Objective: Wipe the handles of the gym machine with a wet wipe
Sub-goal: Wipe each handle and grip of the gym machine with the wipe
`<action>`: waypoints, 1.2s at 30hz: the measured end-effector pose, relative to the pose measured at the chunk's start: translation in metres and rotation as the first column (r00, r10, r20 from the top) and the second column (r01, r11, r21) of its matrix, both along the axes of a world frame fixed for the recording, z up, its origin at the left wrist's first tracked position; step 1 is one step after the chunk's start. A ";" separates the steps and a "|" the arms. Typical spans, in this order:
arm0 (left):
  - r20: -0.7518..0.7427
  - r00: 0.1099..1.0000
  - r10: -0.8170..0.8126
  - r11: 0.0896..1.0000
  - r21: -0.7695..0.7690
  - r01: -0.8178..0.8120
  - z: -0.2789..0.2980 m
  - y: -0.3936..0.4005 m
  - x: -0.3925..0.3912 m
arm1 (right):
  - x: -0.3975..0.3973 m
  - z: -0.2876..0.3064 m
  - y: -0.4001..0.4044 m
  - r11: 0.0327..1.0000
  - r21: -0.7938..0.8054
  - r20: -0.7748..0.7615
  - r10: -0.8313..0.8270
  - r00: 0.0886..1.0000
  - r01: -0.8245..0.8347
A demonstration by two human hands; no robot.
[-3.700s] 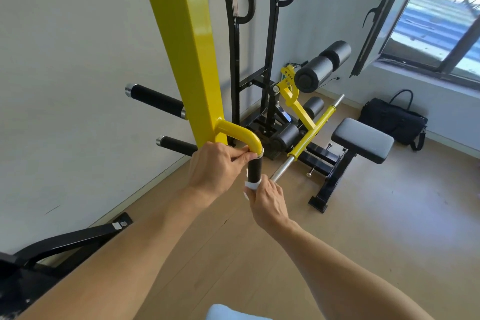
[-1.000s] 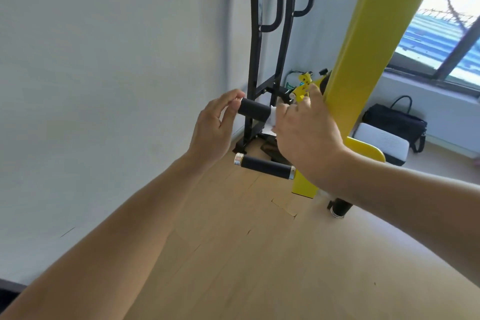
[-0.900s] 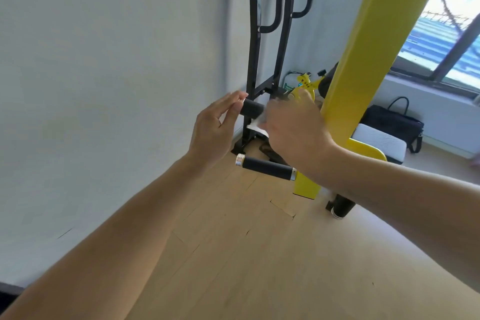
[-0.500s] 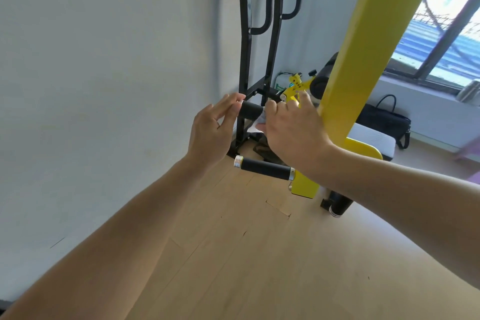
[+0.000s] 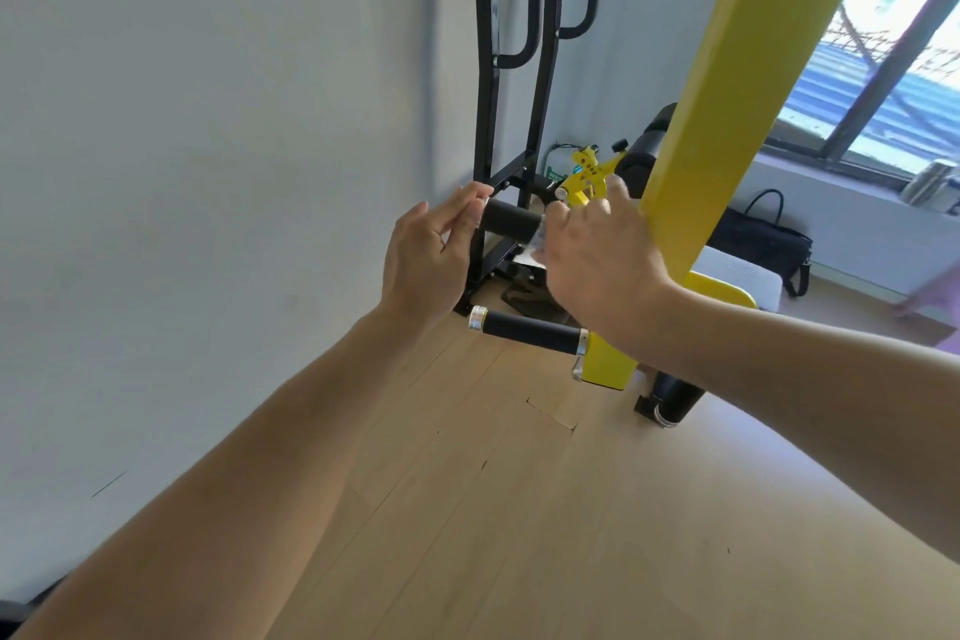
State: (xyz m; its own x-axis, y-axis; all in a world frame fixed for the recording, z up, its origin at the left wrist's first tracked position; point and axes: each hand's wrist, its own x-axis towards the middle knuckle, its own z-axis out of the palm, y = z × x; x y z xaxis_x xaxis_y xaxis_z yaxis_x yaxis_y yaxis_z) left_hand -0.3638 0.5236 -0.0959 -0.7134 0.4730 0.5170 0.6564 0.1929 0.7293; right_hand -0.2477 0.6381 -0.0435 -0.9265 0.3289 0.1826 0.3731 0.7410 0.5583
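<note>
- The upper handle (image 5: 511, 218), a black foam-covered bar, sticks out sideways from the yellow post (image 5: 727, 109) toward the white wall (image 5: 208, 146).
- The left hand (image 5: 431, 255) is at the free end of that handle, fingers nearly straight, their tips touching the end cap; nothing is gripped.
- The right hand (image 5: 597, 260) is curled over the inner part of the same handle, beside the post, pinching the wet wipe (image 5: 537, 244) against the foam. Only a small white corner of the wipe shows under the fingers.
- The lower handle (image 5: 530, 329) sits just below, black with silver caps at both ends, and neither hand touches it.
- The floor (image 5: 519, 509) is pale wood-look boards with visible seams and a few dark marks; it meets the wall along the left side.
- Behind the hands a black steel frame (image 5: 485, 68) stands upright against the wall, with curved black bars higher up.
- Farther back are a yellow adjuster bracket (image 5: 587, 172) and a black roller pad (image 5: 649, 146), partly hidden by the post.
- A white padded seat (image 5: 737, 276) shows to the right of the post.
- A black bag (image 5: 763, 239) rests on the floor under the window (image 5: 883, 68), which lets in bright daylight.
</note>
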 end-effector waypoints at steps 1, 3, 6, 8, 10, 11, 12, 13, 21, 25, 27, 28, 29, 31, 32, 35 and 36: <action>0.004 1.000 0.000 1.000 -0.003 0.000 0.000 0.000 0.001 | -0.009 -0.002 -0.002 0.998 -0.058 -0.033 0.038 0.999 -0.040; 0.017 1.000 -0.010 1.000 0.013 0.010 0.000 0.000 0.001 | -0.024 -0.009 -0.003 0.981 -0.136 -0.110 0.127 0.986 -0.142; 0.005 1.000 -0.008 1.000 0.017 0.008 -0.002 0.000 -0.004 | -0.026 -0.010 -0.002 0.974 -0.158 -0.151 0.138 0.979 -0.162; 0.015 1.000 -0.006 1.000 0.006 0.006 -0.003 0.002 -0.009 | -0.013 -0.004 0.001 0.996 -0.082 -0.040 0.044 0.998 -0.047; 0.025 1.000 -0.013 1.000 0.007 0.013 -0.003 0.003 -0.011 | 0.005 0.003 0.004 0.998 0.043 0.072 -0.045 0.996 0.042; 0.013 1.000 -0.006 1.000 0.008 0.006 -0.003 0.004 -0.011 | 0.012 0.006 0.005 0.993 0.099 0.115 -0.071 0.991 0.060; 0.001 1.000 0.010 1.000 0.011 -0.010 -0.002 0.005 -0.008 | 0.014 0.007 0.006 0.989 0.137 0.141 -0.078 0.987 0.059; 0.002 1.000 0.029 0.999 0.017 -0.029 -0.001 0.006 -0.005 | 0.013 0.007 0.006 0.989 0.138 0.138 -0.069 0.988 0.049; 0.010 1.000 -0.026 0.998 -0.054 0.027 -0.003 0.007 -0.009 | -0.036 -0.002 -0.006 0.987 -0.083 -0.041 0.135 0.990 -0.138; 0.000 1.000 0.007 0.998 -0.062 -0.007 0.004 0.002 -0.010 | 0.000 0.004 0.003 0.997 0.073 0.098 -0.039 0.994 0.032; -0.002 1.000 0.007 0.999 -0.036 -0.007 0.004 0.005 -0.008 | 0.014 0.008 0.005 0.985 0.158 0.178 -0.099 0.979 0.070; 0.007 1.000 0.019 1.000 -0.016 -0.019 0.004 0.007 -0.005 | 0.013 0.008 0.005 0.984 0.167 0.187 -0.095 0.978 0.063; 0.023 0.999 0.034 0.999 0.003 -0.034 0.004 0.009 -0.002 | 0.008 0.008 0.002 0.989 0.135 0.172 -0.082 0.982 0.059; 0.044 0.998 0.046 0.999 0.010 -0.046 0.003 0.011 0.003 | -0.010 0.008 -0.005 0.999 0.034 0.115 -0.034 0.993 0.030; 0.039 0.998 0.051 0.999 -0.002 -0.051 0.003 0.011 0.003 | -0.017 0.007 -0.008 1.000 -0.007 0.079 -0.006 0.997 0.006; 0.038 0.998 0.041 0.998 -0.042 -0.039 0.000 0.007 -0.001 | -0.025 0.003 -0.011 0.998 -0.066 0.009 0.020 1.000 -0.020; 0.045 0.998 0.039 0.999 -0.040 -0.037 0.000 0.006 -0.001 | -0.023 0.002 -0.010 0.997 -0.072 0.010 0.021 1.000 -0.020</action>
